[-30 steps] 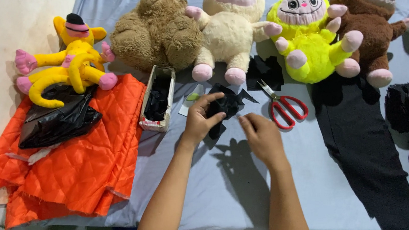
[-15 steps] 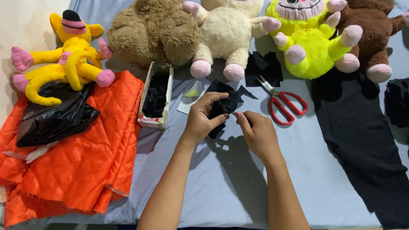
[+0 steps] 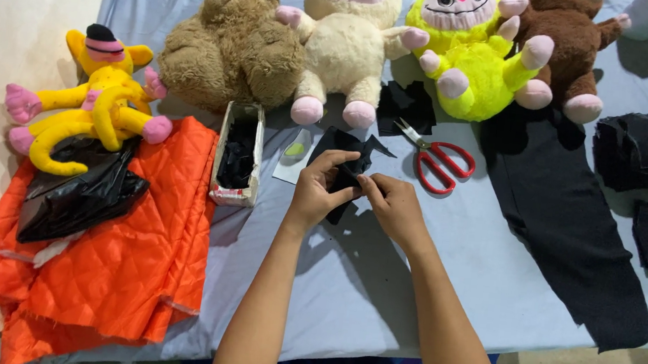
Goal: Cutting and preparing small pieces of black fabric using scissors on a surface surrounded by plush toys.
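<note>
Both hands meet over the middle of the blue-covered tabletop [image 3: 377,288], the left hand [image 3: 317,191] and right hand [image 3: 391,203] each pinching a scrap of black cloth [image 3: 345,160]. Red scissors [image 3: 439,159] lie just at three o'clock of the cloth. A small box [image 3: 236,163] sits at nine o'clock, and a cream plush toy [image 3: 347,51] lies at twelve.
</note>
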